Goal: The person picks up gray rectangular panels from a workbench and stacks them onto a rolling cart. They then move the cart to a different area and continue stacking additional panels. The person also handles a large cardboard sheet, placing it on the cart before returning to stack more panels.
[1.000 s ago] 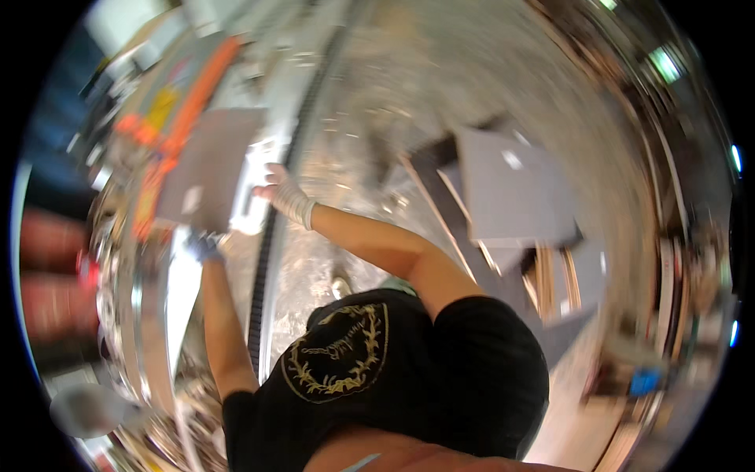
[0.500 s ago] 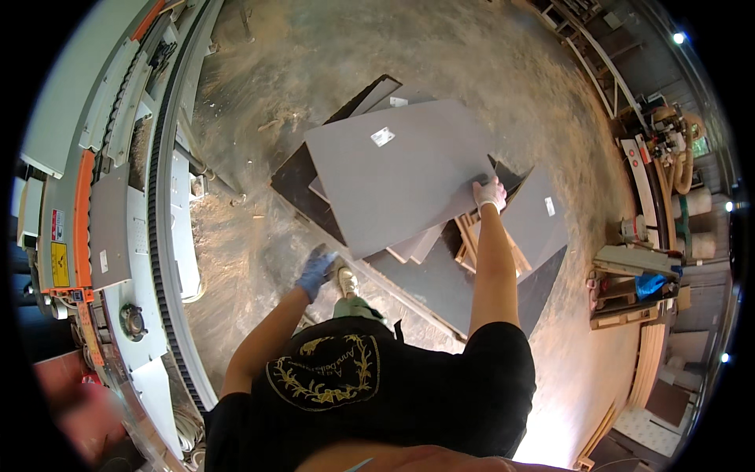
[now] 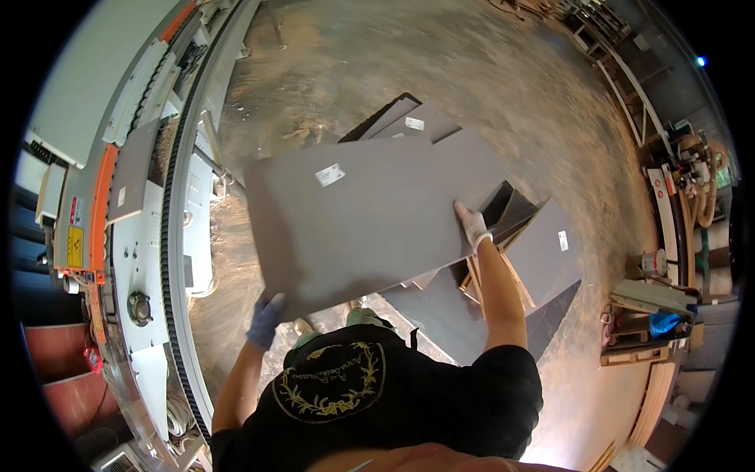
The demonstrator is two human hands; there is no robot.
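Note:
A large grey rectangular panel point(image 3: 354, 220) with a white label point(image 3: 330, 175) is held in front of me, over a pile of other panels. My left hand point(image 3: 266, 321), in a blue glove, is closed on its near left corner. At the panel's right end my right hand point(image 3: 473, 225), in a pale glove, grips the edge, thumb on top and fingers hidden underneath. Below lie more grey panels in a skewed pile, among them a labelled one point(image 3: 543, 245) at the right and another point(image 3: 436, 124) at the far side. Narrow wooden strips point(image 3: 515, 275) show beside my right forearm.
A long machine with a black cable chain point(image 3: 167, 259) and an orange rail point(image 3: 102, 200) runs along my left. To the right stands a wooden rack point(image 3: 637, 354) with a blue item on it. Sawdust covers the concrete floor point(image 3: 354, 63).
The top panel has shifted left and toward me, off the pile. My left hand, free before, has taken hold of its near left corner. My right hand remains on the right edge.

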